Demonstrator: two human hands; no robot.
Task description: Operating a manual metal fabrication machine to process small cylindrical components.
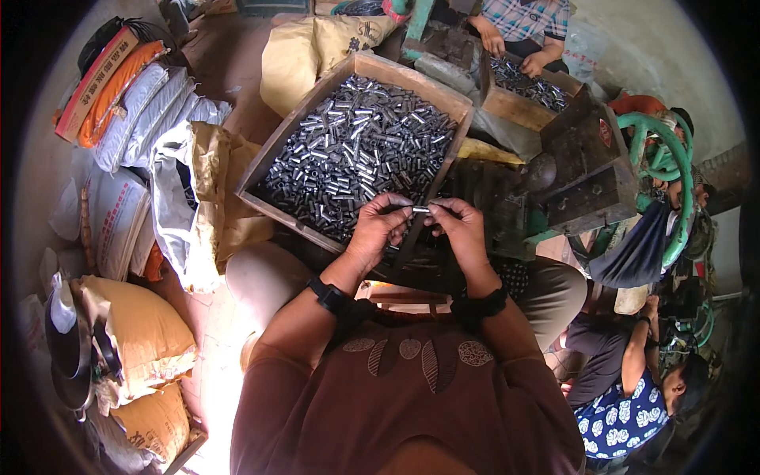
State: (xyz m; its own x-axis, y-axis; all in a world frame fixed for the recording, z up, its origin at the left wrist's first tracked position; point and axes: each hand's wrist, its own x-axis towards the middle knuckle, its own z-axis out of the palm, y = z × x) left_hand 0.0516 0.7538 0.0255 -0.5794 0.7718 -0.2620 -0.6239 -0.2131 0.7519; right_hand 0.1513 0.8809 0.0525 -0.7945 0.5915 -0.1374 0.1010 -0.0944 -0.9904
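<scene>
Between my two hands is a small shiny metal sleeve, held lengthwise by its ends over the near right edge of a wooden box. My left hand pinches one end between thumb and fingertips. The other end sits in the fingertips of my right hand. Just beyond my hands, the shallow wooden box is filled with a heap of similar short metal sleeves, some dull and some bright. Beneath my fingers the surface is dark, and its details are hard to make out.
A dark machine with a block-like housing and a green wheel stands at right. Another person's hands work in a second wooden box. A person in blue sits at lower right. Sacks line the left.
</scene>
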